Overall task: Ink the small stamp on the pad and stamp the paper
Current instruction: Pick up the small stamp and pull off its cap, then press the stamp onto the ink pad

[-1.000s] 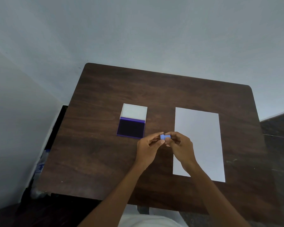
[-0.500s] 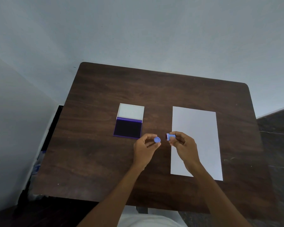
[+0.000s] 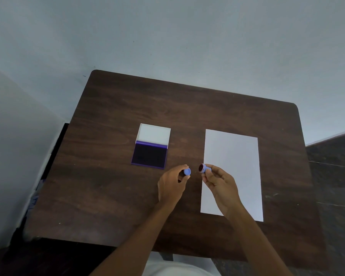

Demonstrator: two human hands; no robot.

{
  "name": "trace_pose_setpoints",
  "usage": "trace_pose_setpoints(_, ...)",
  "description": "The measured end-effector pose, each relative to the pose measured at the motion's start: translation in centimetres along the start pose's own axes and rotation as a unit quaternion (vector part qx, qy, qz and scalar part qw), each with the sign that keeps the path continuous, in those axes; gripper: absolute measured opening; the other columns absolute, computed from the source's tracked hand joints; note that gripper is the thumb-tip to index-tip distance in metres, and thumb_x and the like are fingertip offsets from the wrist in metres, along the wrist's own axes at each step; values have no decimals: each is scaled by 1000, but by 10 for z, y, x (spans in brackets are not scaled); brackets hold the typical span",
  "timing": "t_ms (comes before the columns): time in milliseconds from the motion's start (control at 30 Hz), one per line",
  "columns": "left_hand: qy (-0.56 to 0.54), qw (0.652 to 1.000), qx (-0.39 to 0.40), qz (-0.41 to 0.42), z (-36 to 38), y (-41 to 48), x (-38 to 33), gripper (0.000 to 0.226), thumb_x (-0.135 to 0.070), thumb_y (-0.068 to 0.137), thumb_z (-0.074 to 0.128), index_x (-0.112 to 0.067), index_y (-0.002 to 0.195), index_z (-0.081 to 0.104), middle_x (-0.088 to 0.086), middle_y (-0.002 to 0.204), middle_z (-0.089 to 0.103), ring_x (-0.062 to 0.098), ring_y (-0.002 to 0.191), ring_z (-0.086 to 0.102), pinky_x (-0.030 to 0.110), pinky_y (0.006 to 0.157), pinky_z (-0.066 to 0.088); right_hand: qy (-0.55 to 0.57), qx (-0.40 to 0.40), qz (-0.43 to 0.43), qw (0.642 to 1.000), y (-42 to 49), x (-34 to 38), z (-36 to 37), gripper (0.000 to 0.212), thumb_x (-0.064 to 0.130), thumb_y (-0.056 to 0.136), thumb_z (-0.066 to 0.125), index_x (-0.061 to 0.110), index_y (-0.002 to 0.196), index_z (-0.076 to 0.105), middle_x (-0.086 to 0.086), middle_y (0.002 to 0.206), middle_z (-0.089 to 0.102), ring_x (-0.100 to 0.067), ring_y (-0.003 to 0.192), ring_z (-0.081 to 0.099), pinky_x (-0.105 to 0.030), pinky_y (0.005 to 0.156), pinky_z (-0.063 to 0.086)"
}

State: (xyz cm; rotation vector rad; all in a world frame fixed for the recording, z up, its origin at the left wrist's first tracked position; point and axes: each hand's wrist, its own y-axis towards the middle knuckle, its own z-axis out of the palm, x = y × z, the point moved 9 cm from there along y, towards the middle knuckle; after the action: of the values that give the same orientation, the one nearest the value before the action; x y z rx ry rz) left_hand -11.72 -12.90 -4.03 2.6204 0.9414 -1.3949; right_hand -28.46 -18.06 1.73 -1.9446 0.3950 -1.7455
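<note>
Pinching the small blue stamp (image 3: 204, 168) between thumb and fingertips, the right hand (image 3: 220, 183) is hovering over the near left edge of the white paper (image 3: 232, 172), with the stamp sticking out past the fingertips to the left and its dark round face turning toward the other hand. Just beside it, apart by a small gap, the left hand (image 3: 172, 185) is gripping the round blue cap (image 3: 187, 171) at its fingertips, above the bare wood of the dark table (image 3: 112, 186). Lying open on the table behind and left of the left hand, the ink pad (image 3: 150, 155) is showing its dark purple surface, its white lid (image 3: 154, 134) folding back on the far side.
</note>
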Motion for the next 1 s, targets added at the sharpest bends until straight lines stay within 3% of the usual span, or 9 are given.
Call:
trace_pose_setpoints(133,17,1000,6,4,1,1,1,33,-29,89,67,-12,117,68,7,117,71,21,102,66,17,88,36,18,12,6,1000,0,1,4,14,17,88,63,23,97,71,-7,107,73,-22,101,69,-33,94,53)
trace_pose_setpoints(333,3,996,9,86,-5,-4,-18,39,-26,84,73,-16,121,66,1,120,70,14,102,67,20,92,43,27,20,6,999,2,1,7,14,16,88,63,24,96,71,-6,105,74,-21,98,70,-27,89,56)
trace_pose_setpoints(433,-35,998,-4,43,-22,-8,-9,26,-24,91,65,-11,113,70,4,110,73,5,89,63,28,93,54,19,19,2,1000,3,1,9,16,19,87,66,21,102,70,-6,107,73,-21,98,70,-31,91,56)
trace_pose_setpoints(600,-158,980,-124,6,-102,-7,16,18,-22,93,60,-26,109,68,-11,97,71,2,85,68,29,75,60,-8,25,0,1000,7,3,27,24,21,86,66,16,110,68,-8,111,71,-25,104,67,-38,94,54)
trace_pose_setpoints(733,-147,969,-197,-36,-151,7,46,20,-24,92,61,-29,111,66,-12,104,70,3,96,66,27,82,58,-17,63,-17,998,10,10,65,22,24,87,65,18,109,69,-2,107,72,-18,99,69,-27,87,57)
trace_pose_setpoints(867,-91,986,-127,-60,-149,29,68,55,-35,82,72,-34,132,50,-9,128,59,5,112,57,30,92,53,-179,53,-110,976,18,24,102,15,31,89,65,27,103,68,12,101,71,-8,91,68,-17,79,54)
trace_pose_setpoints(1000,-19,999,-44,-2,-129,41,62,89,-41,76,78,-30,148,28,0,146,44,15,134,39,31,105,37,-319,60,-232,917,28,41,143,18,25,89,65,14,104,68,3,93,69,-8,81,63,-22,79,51)
